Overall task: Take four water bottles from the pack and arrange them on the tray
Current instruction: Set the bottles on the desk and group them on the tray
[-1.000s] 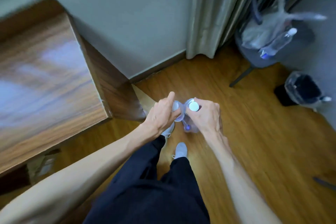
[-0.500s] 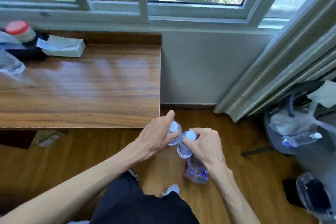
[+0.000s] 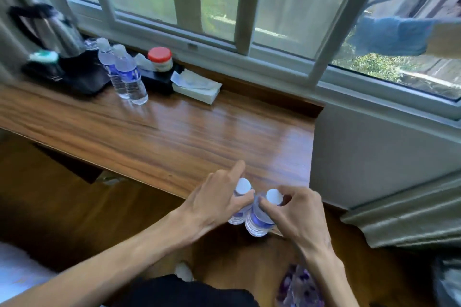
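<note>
Head view: my left hand point(image 3: 219, 203) is clenched around the neck of one water bottle point(image 3: 240, 204), index finger raised off it. My right hand point(image 3: 296, 214) grasps a second water bottle point(image 3: 258, 219) just below its white cap, fingertips point(image 3: 262, 203) pinched at the neck. Both bottles hang upright, side by side and touching, over the front edge of the desk point(image 3: 174, 137) near its right end. Whether their bases rest on the wood I cannot tell.

Two more bottles point(image 3: 124, 75) stand upright, touching each other, near the back left of the desk, just beside a black tray point(image 3: 82, 77). A kettle point(image 3: 50, 30) sits on that tray. Right of the pair: a jar with a red lid point(image 3: 160, 58) and a white tissue box point(image 3: 197, 86) along the back edge, under the window. The pack point(image 3: 299, 286) lies on the floor at lower right, blurred.
</note>
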